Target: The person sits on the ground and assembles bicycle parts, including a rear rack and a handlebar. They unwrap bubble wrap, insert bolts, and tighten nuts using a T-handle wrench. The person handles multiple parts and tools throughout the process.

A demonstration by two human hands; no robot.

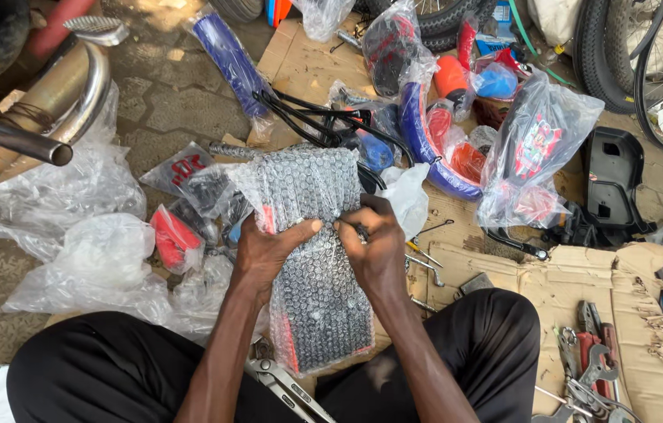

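Head: hands (323, 247) gripping bubble-wrapped part (312, 235)

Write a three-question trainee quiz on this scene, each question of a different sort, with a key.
1. True or false: both hands grip the bubble-wrapped part.
2. Which lies right of the person's knee on the cardboard? A) spanners and pliers B) a helmet C) a paint tin
3. Fill in: the long metal thing at far left is an exhaust ____.

Key: 1 true: left hand and right hand both hold it. 2 A. 3 pipe.
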